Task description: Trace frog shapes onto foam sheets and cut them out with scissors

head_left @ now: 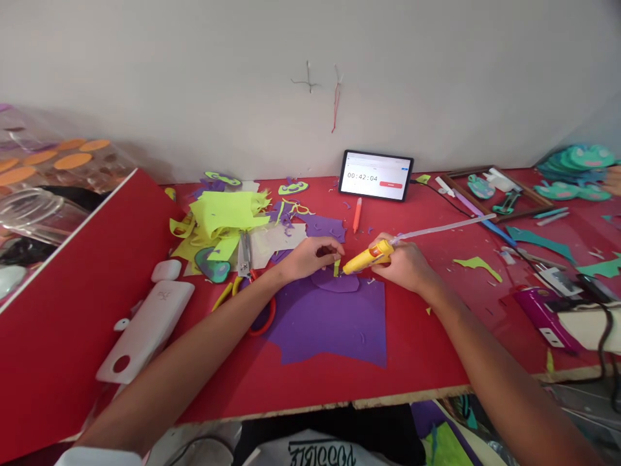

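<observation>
My right hand (405, 265) is wrapped round a yellow hot glue gun (365, 258), with a long clear glue stick (446, 226) sticking out of its back. The gun's nozzle points left and down, close to a small lime-green foam strip (336, 267). Curled at the strip's upper end, my left hand (313, 257) appears to pinch it between thumb and fingers. Beneath the nozzle is a cut purple foam piece (334, 282), resting on a larger purple foam sheet (334, 323).
Scissors (244, 255) and lime foam scraps (228, 210) lie to the left, near a white power bank (148, 330). A tablet (376, 175) showing a timer leans on the wall, with an orange pen (358, 215) before it. At right are a brown tray (453, 173) and another person's hand (613, 180).
</observation>
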Action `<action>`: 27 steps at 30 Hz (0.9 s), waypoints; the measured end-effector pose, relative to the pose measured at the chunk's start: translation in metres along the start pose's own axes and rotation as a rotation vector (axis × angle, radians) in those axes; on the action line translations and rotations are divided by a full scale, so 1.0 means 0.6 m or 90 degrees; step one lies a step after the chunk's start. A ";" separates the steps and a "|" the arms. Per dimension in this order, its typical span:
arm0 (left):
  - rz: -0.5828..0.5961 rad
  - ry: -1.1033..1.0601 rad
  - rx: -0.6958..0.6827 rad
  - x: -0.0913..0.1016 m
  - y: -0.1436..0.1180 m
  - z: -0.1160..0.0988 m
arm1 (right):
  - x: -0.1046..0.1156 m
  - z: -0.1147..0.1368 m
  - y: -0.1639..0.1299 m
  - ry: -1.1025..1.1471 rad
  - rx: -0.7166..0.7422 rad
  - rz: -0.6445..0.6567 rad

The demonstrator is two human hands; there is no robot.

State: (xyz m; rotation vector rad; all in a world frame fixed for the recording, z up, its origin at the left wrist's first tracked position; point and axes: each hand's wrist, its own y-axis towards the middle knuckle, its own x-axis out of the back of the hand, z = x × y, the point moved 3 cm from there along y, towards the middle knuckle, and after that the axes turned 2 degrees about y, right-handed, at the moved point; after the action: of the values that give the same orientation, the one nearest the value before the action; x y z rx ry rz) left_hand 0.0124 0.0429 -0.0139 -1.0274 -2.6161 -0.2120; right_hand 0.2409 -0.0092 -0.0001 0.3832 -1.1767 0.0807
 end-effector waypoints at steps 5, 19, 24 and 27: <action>0.009 0.003 -0.010 0.002 0.000 0.001 | 0.002 -0.001 0.001 0.024 0.013 -0.007; 0.034 0.053 -0.043 0.001 -0.001 -0.004 | 0.009 -0.002 -0.001 0.057 0.035 -0.069; 0.060 0.055 -0.066 0.003 -0.003 -0.008 | 0.004 -0.007 0.000 0.058 0.031 -0.062; 0.060 0.071 -0.080 0.005 -0.004 -0.009 | 0.003 -0.007 0.000 0.048 0.029 -0.062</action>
State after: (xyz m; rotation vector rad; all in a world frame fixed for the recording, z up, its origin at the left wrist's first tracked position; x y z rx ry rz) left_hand 0.0099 0.0418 -0.0080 -1.1426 -2.4742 -0.4031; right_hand 0.2456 -0.0082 -0.0002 0.4723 -1.0813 0.0371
